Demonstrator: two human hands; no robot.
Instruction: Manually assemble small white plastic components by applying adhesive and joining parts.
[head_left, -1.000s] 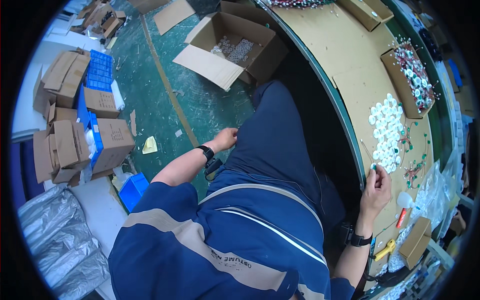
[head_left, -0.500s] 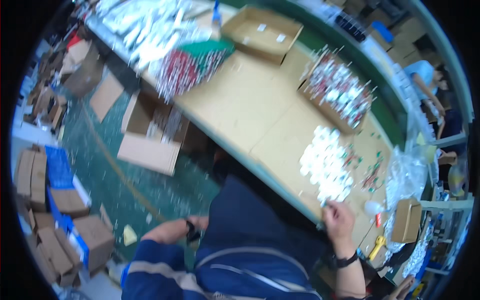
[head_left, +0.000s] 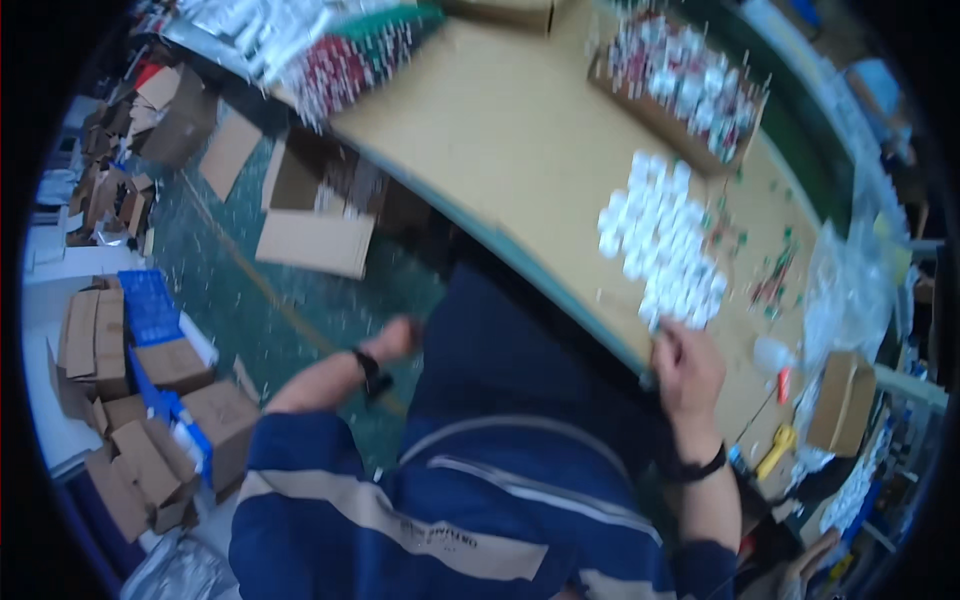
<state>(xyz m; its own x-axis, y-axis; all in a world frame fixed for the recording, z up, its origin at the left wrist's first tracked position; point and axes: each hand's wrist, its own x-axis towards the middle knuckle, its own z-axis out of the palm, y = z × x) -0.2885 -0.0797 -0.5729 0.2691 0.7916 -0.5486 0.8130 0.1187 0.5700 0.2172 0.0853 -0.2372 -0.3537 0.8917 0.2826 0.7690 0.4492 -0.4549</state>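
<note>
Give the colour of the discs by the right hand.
The discs are white; see the head view.

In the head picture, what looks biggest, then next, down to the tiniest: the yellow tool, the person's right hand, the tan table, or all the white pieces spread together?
Largest to smallest:
1. Tan table
2. White pieces, counted together
3. Right hand
4. Yellow tool

Blurred: left hand (head_left: 395, 341), white discs (head_left: 664, 238). Indiscernible: grip of right fingers (head_left: 671, 348). Cut off at top: cardboard tray (head_left: 505, 12).
</note>
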